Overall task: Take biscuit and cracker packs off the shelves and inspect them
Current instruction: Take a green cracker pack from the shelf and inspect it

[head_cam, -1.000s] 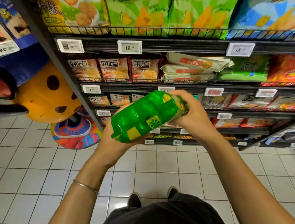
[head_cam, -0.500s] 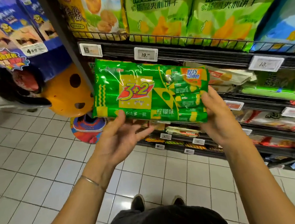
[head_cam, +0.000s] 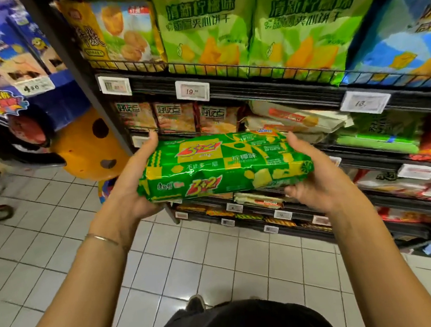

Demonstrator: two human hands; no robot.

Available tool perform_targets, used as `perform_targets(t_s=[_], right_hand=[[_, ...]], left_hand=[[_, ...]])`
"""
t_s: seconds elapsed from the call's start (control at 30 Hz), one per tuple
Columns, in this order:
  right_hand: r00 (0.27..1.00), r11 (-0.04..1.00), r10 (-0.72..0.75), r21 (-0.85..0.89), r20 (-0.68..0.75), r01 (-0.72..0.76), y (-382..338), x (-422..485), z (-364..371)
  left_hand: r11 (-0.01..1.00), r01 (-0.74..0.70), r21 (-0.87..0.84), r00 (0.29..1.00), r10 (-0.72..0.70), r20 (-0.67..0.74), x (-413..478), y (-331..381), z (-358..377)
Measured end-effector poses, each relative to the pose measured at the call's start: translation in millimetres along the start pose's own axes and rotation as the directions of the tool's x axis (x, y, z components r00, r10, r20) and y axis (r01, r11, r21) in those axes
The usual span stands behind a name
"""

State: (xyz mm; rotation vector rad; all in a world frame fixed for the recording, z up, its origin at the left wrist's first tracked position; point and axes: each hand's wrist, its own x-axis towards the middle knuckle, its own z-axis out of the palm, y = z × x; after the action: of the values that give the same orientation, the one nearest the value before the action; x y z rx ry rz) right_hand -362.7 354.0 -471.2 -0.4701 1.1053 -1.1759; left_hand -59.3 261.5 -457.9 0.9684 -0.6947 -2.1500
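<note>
Head view: two hands, left hand (head_cam: 130, 189) and right hand (head_cam: 315, 180), grip one green-and-yellow biscuit pack (head_cam: 222, 164) by its ends, level, marked "3+2" twice, in front of the shelves (head_cam: 268, 91); behind, two lime-green bags (head_cam: 254, 21).

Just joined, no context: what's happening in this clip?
A person stands in a shop aisle, holding a green and yellow biscuit pack level in front of the shelves. The left hand cups its left end and the right hand its right end. The pack is off the shelf, printed face up toward the camera, apparently being inspected. Large snack bags fill the shelf above.
</note>
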Motion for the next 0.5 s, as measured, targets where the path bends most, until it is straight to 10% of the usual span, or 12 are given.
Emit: perform_targets(t_s=[0.5], right_hand=[[0.924, 0.924, -0.380, -0.020, 0.045, 0.381, -144, -34, -6]], left_hand=[[0.940, -0.321, -0.117, 0.938, 0.332, 0.096, 3, 63, 115]])
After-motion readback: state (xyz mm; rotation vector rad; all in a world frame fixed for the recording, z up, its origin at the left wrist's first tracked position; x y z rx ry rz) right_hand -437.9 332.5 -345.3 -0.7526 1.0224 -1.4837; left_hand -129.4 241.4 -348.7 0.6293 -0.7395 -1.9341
